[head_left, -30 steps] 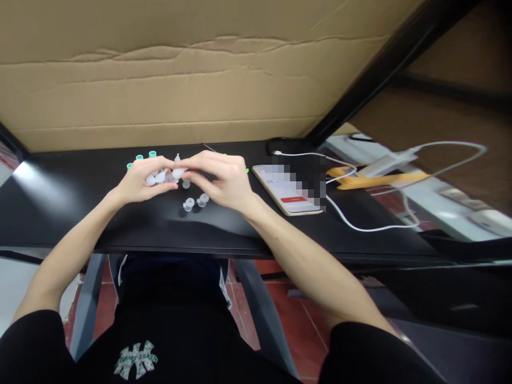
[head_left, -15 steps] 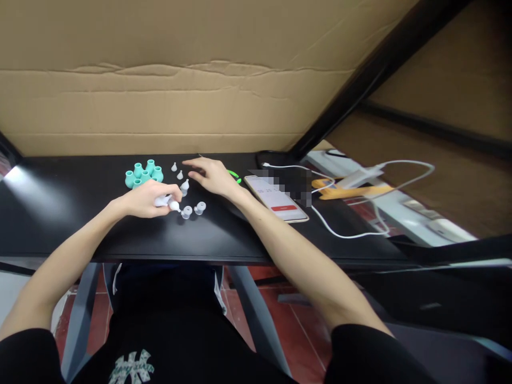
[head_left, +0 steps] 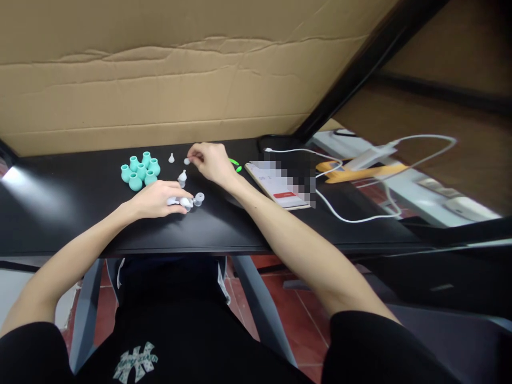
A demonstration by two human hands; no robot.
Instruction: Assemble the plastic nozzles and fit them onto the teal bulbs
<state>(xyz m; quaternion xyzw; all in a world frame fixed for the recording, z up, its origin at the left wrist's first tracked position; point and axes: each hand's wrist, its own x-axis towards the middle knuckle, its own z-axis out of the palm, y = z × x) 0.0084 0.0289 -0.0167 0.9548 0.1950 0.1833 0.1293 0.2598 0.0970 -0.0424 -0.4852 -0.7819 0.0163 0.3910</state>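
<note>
My left hand (head_left: 158, 199) is closed around a white bulb-shaped piece (head_left: 185, 202) with a pointed tip; another white part shows between its fingers. Directly below and partly hidden by it is a clear cup-like piece, with a second clear cup-like piece (head_left: 199, 198) standing just to the right. The thumb and forefinger of my right hand (head_left: 210, 161) pinch a small white teardrop-shaped piece (head_left: 186, 161). A similar small white piece (head_left: 172, 158) stands farther left. Between my hands, a white pointed piece (head_left: 182, 176) sits on a clear base.
Several teal vase-shaped pieces (head_left: 141, 170) cluster on the black table (head_left: 60, 213) at left. A phone (head_left: 276, 186), a bright green object (head_left: 236, 163) and a white cable (head_left: 340, 217) lie to the right. Cardboard (head_left: 180, 96) walls the back.
My right hand has closed its fingers on one of the small white teardrop pieces. My left hand has shifted right with its white piece, over a clear cup-like piece. The camera view has tilted slightly.
</note>
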